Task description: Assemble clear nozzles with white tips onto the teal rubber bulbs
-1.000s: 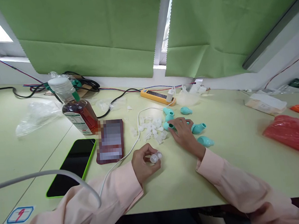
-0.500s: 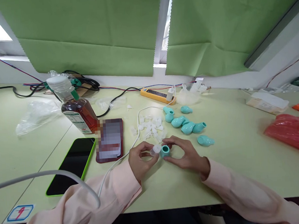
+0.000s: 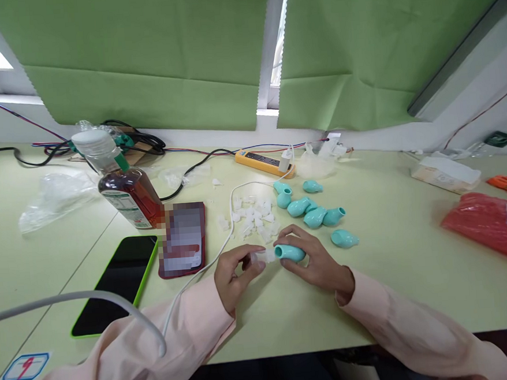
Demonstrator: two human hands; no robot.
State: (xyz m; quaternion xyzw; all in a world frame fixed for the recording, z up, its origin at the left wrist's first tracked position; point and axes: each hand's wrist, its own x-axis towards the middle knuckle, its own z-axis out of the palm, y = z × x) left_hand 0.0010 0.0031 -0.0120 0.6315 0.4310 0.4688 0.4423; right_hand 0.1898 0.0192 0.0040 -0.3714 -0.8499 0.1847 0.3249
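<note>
Between the fingertips of my left hand (image 3: pixel 237 275) is a translucent plastic fitting (image 3: pixel 263 257), held sideways. My right hand (image 3: pixel 317 261) is closed around a glossy turquoise bulb-shaped piece (image 3: pixel 291 253), its round open mouth turned left toward the fitting. The two parts are very close together; I cannot tell whether they touch. Beyond my hands lies a loose pile of small white plastic parts (image 3: pixel 253 216). Several more turquoise bulb-shaped pieces (image 3: pixel 316 217) rest to the right of that pile, and a separate one (image 3: pixel 344 238) sits nearer my right hand.
A black phone with a green edge (image 3: pixel 116 283) and a red-cased phone (image 3: pixel 183 241) lie left. Behind them stands a bottle of reddish-brown liquid (image 3: pixel 132 198). A white cable (image 3: pixel 223 250) runs to a yellow power strip (image 3: pixel 260 163). A red plastic package (image 3: pixel 485 223) is at right.
The turquoise piece has been turned from facing up toward me to lying sideways, its mouth toward the left. The translucent fitting has also tipped to horizontal. The view has shifted slightly.
</note>
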